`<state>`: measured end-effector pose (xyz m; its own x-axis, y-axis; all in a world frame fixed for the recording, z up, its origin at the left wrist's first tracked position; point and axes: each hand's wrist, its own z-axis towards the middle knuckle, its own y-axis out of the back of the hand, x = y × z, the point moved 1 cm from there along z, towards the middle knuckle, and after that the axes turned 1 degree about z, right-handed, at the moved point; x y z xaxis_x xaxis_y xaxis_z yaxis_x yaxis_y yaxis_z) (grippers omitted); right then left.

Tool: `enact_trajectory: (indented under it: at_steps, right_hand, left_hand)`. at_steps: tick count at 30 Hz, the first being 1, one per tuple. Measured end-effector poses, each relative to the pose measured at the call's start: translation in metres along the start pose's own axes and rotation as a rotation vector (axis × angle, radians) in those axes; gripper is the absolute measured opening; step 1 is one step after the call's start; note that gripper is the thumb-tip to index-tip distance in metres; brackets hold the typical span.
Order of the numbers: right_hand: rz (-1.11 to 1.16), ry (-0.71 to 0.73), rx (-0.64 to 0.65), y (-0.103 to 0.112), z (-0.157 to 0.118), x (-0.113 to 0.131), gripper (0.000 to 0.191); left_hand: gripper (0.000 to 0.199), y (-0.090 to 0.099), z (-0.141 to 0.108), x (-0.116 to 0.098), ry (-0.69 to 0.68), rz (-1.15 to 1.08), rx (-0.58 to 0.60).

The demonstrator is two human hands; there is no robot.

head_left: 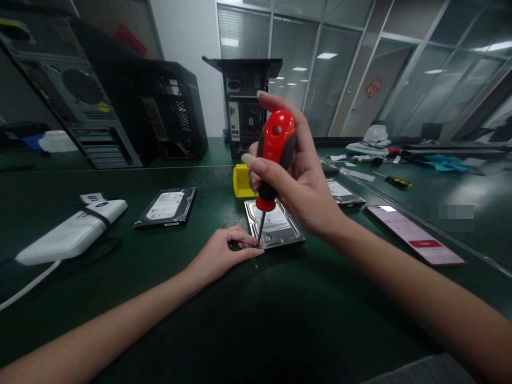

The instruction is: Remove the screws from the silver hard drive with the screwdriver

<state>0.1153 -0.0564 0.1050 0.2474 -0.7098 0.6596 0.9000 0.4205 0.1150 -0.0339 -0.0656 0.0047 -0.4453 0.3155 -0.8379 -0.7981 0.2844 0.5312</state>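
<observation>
My right hand [308,186] is wrapped round the red and black handle of a screwdriver [277,141], its index finger raised off the grip. The shaft points down, slightly tilted, to the near left corner of a hard drive [282,226] lying label up on the table. At that corner the thumb and fingers of my left hand [228,248] are pinched together around the screwdriver's tip, touching the drive. What lies between those fingertips is too small to make out. A tiny bright piece, perhaps a screw, lies on the table just in front of them.
Left of my hands are another hard drive [166,207] and a white power strip [74,232]. A yellow box [242,181] stands behind the drive. Rightward are a third drive [344,192], a phone [416,234] and a yellow-black screwdriver [394,180]. Computer cases [176,112] stand behind.
</observation>
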Motion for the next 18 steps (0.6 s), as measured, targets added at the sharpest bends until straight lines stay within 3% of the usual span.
enact_trajectory:
  at_steps: [9, 18]
  right_hand:
    - [0.001, -0.053, -0.015, -0.0004, -0.0014, 0.0047, 0.056]
    - [0.215, -0.021, 0.052, 0.0042, 0.0051, -0.0023, 0.052]
  left_hand:
    - [0.019, -0.0002, 0.0012, 0.0005, 0.000, 0.047, -0.011]
    - [0.024, 0.0004, 0.0000, 0.0055, 0.002, 0.086, -0.061]
